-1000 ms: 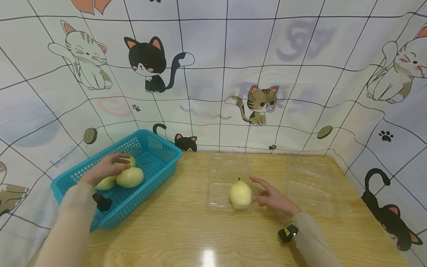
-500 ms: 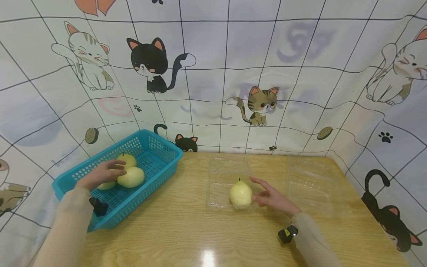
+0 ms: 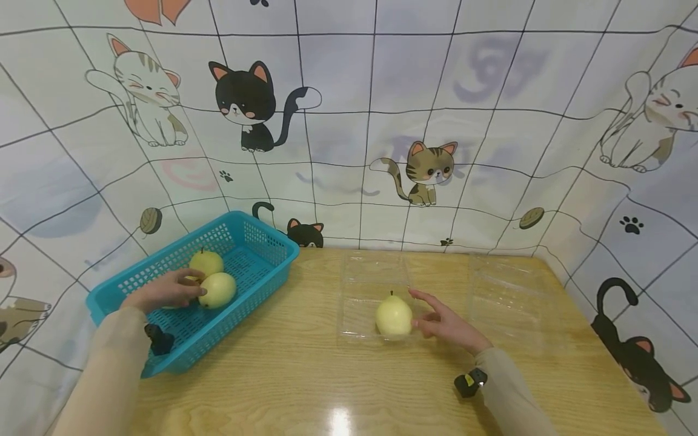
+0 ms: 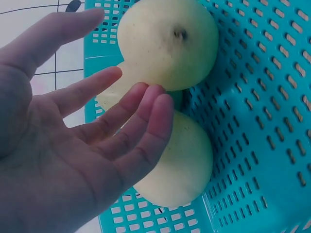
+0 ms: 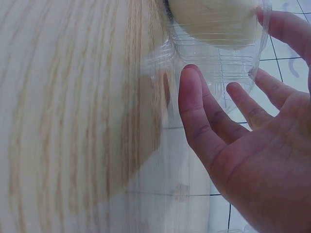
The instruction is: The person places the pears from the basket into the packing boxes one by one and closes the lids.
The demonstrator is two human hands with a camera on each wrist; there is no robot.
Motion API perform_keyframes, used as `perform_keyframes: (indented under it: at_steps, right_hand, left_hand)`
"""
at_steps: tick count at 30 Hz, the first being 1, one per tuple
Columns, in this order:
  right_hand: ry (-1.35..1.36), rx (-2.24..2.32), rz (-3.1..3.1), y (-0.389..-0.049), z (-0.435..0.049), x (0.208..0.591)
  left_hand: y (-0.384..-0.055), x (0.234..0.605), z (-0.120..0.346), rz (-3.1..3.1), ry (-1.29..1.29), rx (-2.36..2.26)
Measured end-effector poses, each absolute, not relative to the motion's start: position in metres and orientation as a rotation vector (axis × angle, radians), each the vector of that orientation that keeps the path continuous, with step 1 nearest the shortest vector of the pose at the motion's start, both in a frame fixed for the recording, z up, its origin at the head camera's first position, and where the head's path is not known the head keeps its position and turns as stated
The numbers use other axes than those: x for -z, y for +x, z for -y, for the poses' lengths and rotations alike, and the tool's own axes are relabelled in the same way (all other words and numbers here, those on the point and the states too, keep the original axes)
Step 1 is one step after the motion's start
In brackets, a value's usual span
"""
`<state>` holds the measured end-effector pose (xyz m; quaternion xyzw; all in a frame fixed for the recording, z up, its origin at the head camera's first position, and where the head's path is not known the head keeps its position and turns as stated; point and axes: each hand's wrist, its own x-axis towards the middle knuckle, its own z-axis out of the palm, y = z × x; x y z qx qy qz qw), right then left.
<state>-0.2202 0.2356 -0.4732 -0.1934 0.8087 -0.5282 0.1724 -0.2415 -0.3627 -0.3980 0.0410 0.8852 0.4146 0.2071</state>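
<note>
Three pale yellow pears lie in a blue plastic basket [image 3: 267, 297] at the left. My left hand [image 3: 166, 290] is over them, its fingers loosely bent and spread. Its fingertips are beside the front pear [image 3: 219, 289] in the head view; the left wrist view shows no grip on any pear. Behind it sits the back pear [image 3: 207, 264]; my hand mostly hides the third. Another pear [image 3: 394, 316] stands upright, stem up, in a clear plastic box [image 3: 357, 309]. Beside that box my right hand [image 3: 449, 324] rests with relaxed fingers, touching its right edge [image 5: 265, 34].
A second clear plastic container [image 3: 507, 303] lies farther right on the wooden table [image 3: 283, 381]. Behind the table hangs a cat-patterned cloth [image 3: 338, 133], which also covers the sides.
My left hand has drawn back slightly left and down over the basket, uncovering more of the back pear. The front pear looks slightly turned. My right hand stays in place.
</note>
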Motion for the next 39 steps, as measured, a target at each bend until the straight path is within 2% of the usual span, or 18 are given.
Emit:
perform_keyframes:
  at_steps: [13,24,39]
  right_hand:
    - [-0.545,1.512,-2.284,-0.219,-0.238,0.474]
    - [-0.53,1.509,-2.282,-0.22,-0.239,0.474]
    - [-0.535,1.502,-2.287,-0.22,-0.238,0.476]
  left_hand:
    - [-0.244,0.406,0.351,-2.486,0.065,-1.128]
    - [-0.246,0.41,0.335,-2.507,0.154,-1.05]
    - [-0.255,0.433,0.342,-2.455,0.147,-1.202]
